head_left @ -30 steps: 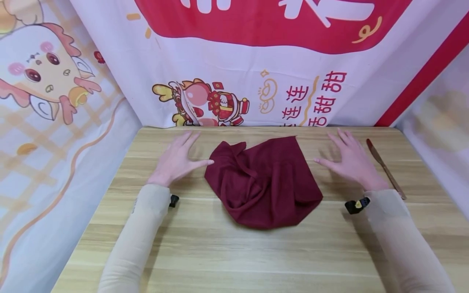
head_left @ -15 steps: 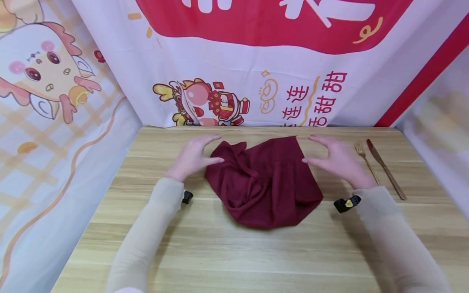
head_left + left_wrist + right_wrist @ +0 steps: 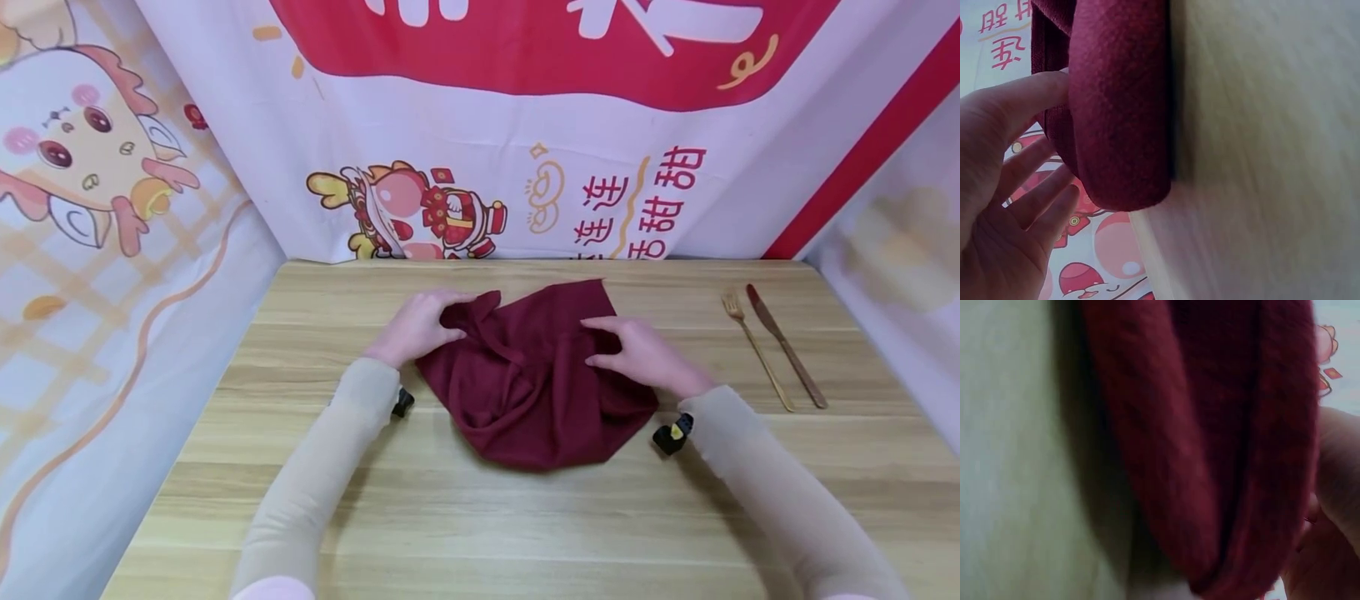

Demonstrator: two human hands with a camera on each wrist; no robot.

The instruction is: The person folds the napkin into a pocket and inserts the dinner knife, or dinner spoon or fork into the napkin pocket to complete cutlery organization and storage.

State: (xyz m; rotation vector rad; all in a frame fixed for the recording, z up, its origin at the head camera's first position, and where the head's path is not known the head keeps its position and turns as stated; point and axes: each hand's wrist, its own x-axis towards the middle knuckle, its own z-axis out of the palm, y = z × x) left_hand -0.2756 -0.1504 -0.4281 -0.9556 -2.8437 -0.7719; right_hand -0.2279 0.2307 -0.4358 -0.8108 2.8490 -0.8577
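A crumpled dark red cloth (image 3: pixel 543 408) lies in the middle of the wooden table (image 3: pixel 480 533), full of folds. At its upper left corner is my left hand (image 3: pixel 422 327), thumb and fingers spread around the fabric. The left wrist view has that thumb at the cloth's edge, with the fingers (image 3: pixel 1041 200) loosely extended behind it. My right hand (image 3: pixel 647 357) is over the cloth's right part, its thumb and fingers apart with fabric visible between them. In the right wrist view, cloth folds (image 3: pixel 1154 425) hide most of that hand's fingers.
To the right of the cloth lie a gold-coloured fork (image 3: pixel 756 348) and a knife (image 3: pixel 786 346), side by side. A printed fabric backdrop (image 3: pixel 450 117) stands behind the table's far edge, with more printed fabric at both sides.
Both hands have moved inward from either side to the cloth, the right one also nearer the front. The fork, hidden behind the right hand at first, is now uncovered. The cloth stays in place.
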